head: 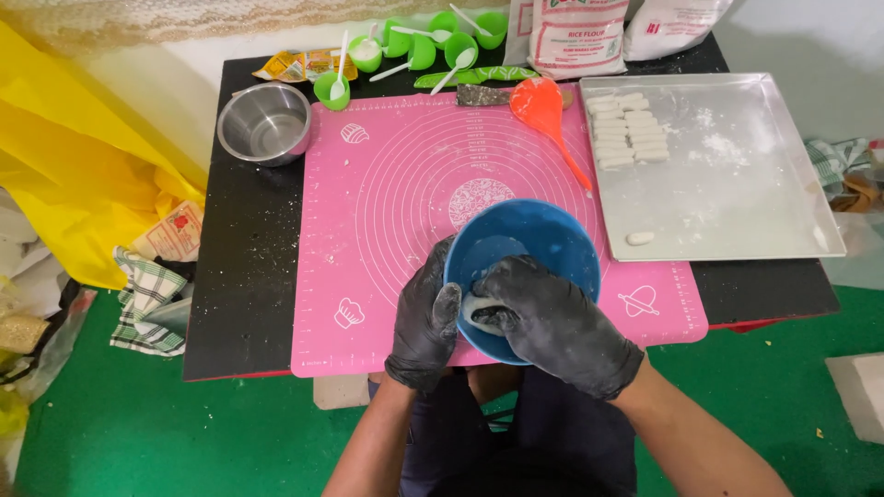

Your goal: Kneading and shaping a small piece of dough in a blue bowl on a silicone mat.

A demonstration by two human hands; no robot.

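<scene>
A blue bowl point(543, 241) rests on a pink baking mat point(396, 212) at the near edge of a black table. My left hand point(425, 317), in a black glove, grips the bowl's left rim. Inside the bowl my right hand point(552, 317), also gloved, presses on a lump of white dough point(479, 308), with the fingers curled around it. Most of the dough is hidden under that glove.
A metal tray point(737, 184) at the right holds several white dough sticks point(629, 129) and one loose piece point(640, 237). An orange ladle point(545, 109), a steel bowl point(265, 122), green cups with spoons point(419, 41) and flour bags point(575, 37) stand at the back.
</scene>
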